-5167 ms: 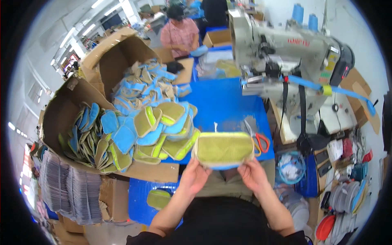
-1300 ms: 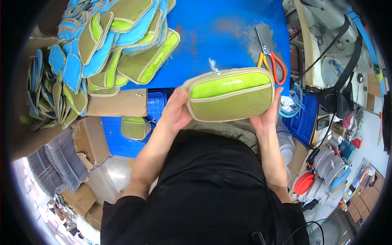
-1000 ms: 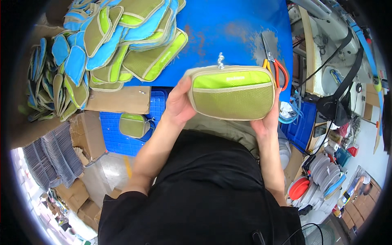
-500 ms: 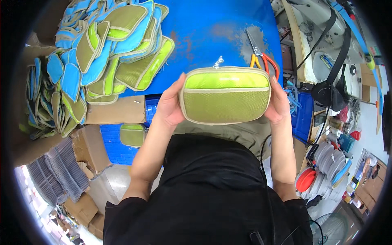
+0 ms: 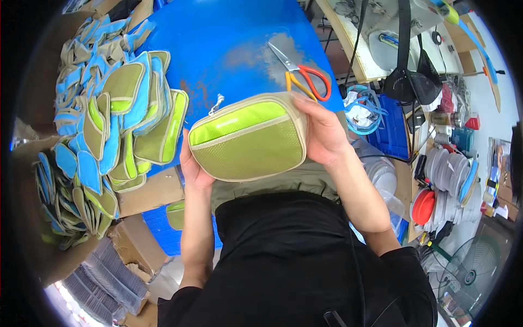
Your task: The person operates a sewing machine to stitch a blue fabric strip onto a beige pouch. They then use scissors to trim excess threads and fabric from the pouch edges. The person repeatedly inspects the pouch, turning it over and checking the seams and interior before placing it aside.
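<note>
Hands [image 5: 327, 135] hold pouch [image 5: 248, 143] ends, right farther forward.

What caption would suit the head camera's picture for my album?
Left hand and right hand hold a green pouch between them, with scissors lying on the blue table beyond.

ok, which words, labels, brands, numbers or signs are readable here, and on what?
None are readable.
Green pouch, between left hand and right hand: pale mark on its lime band, too small and blurred.
Pile of panels: pale mark on one lime strip, also too small.
</note>
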Demonstrator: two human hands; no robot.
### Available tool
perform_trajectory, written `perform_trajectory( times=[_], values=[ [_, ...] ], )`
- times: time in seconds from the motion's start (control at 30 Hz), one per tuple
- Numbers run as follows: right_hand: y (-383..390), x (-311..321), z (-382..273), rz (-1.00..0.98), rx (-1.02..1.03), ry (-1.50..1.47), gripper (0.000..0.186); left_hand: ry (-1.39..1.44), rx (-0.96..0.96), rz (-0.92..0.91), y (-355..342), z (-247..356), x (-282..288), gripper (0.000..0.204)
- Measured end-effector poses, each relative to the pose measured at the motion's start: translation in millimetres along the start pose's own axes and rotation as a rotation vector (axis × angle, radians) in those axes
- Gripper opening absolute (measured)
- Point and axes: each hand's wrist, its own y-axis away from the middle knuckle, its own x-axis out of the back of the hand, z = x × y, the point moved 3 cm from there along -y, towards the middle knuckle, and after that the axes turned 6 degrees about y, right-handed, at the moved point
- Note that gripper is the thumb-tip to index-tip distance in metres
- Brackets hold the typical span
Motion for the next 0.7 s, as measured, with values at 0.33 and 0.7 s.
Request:
perform_trajectory(
  times=[0.33, 0.7],
  values=[
    [10.4, -6.5, -6.3, -0.052, 0.045, 0.003, 0.03, -0.051, 0.031, -0.009, -5.3, -1.5, -4.2, 0.066],
    [-12.7, 24.5, 1.3, 0.108, 0.089, -0.19, 0.038, -0.008, 0.015, 0.008, -9.0, -15.9, -20.3, 0.066]
  ],
)
